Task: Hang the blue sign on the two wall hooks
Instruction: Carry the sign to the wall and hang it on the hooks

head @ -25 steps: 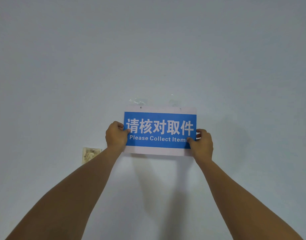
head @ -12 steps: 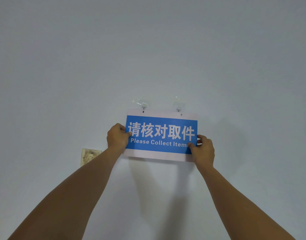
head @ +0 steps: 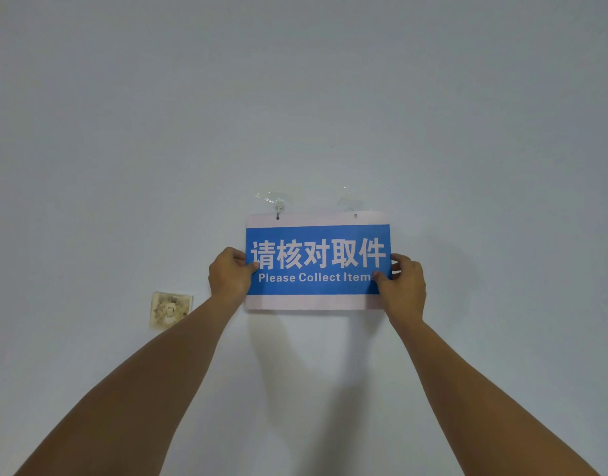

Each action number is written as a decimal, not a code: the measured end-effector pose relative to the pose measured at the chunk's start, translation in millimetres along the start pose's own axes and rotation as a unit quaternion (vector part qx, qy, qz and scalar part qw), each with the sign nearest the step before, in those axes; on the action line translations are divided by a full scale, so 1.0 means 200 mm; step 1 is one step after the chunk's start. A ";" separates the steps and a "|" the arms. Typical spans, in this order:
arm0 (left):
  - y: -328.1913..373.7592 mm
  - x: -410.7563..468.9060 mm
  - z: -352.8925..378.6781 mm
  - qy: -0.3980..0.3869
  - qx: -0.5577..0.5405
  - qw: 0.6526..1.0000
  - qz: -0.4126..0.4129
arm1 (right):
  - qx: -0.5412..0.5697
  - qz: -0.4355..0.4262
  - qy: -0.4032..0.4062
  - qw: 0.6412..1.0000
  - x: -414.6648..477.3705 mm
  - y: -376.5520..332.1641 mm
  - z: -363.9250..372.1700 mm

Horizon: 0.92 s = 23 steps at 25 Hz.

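The blue sign (head: 317, 261), with white borders and white lettering, lies flat against the pale wall. My left hand (head: 229, 276) grips its left edge and my right hand (head: 404, 285) grips its lower right corner. Two clear adhesive hooks are stuck on the wall just above it. The left hook (head: 278, 205) has its metal tip down in the sign's left hole. The right hook (head: 350, 202) is mostly hidden behind the sign's top edge, beside the right hole; whether it passes through is unclear.
A dirty, yellowed wall socket plate (head: 170, 309) sits on the wall to the lower left of the sign, close to my left forearm. Plain wall surrounds everything else.
The sign dropped slightly, then tilted level; the left hook's tip now shows in the left hole, and the right hook has slipped behind the top edge. Both hands kept their grip.
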<state>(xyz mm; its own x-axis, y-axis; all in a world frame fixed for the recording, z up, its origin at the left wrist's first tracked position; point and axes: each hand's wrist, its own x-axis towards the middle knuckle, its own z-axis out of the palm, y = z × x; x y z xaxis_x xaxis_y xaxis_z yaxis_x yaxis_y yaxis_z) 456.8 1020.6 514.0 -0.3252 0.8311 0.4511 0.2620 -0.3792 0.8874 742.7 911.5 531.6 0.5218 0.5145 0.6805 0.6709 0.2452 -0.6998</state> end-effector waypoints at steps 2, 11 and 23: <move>0.00 -0.01 0.01 0.004 -0.018 1.000 -0.009 | -0.011 -0.006 -0.001 1.000 0.03 -0.01 0.00; 0.01 -0.04 0.01 0.016 -0.030 0.999 -0.014 | -0.018 -0.002 -0.019 1.000 0.10 0.04 0.07; 0.01 -0.02 -0.02 0.044 0.009 0.999 0.004 | 0.017 0.016 -0.038 0.999 0.02 0.16 0.19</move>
<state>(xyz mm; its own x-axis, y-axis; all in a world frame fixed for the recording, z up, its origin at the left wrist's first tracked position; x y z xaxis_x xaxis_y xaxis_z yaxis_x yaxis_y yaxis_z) 454.6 1015.3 514.8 -0.4007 0.7891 0.4657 0.2815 -0.3776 0.8821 746.5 952.3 504.8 0.5004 0.5825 0.6405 0.6352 0.2557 -0.7288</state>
